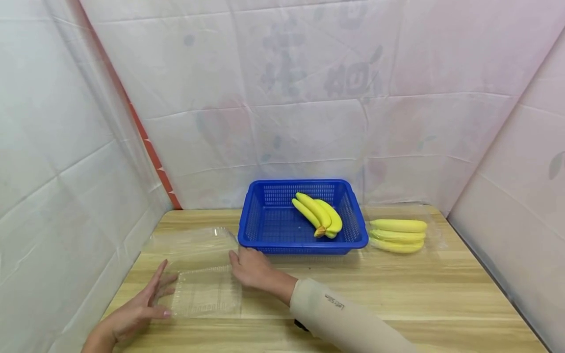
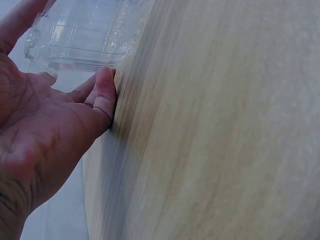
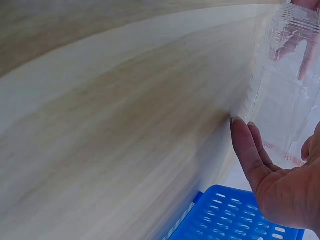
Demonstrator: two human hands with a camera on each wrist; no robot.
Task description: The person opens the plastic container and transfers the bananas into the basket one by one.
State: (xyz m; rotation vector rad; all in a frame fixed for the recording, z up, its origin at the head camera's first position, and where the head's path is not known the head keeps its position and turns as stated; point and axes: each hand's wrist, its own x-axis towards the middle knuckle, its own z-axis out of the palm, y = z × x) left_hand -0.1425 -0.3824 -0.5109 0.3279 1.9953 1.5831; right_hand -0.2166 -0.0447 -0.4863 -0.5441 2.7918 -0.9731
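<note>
Flanking a clear plastic container [image 1: 206,292] with left grip [image 1: 140,308] and right grip [image 1: 255,269] (both uncurled). Resting the latter beside a blue basket [image 1: 303,244].

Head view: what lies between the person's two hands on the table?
A clear plastic container lies between the left hand and the right hand, resting on the table. The head view shows this.
</note>
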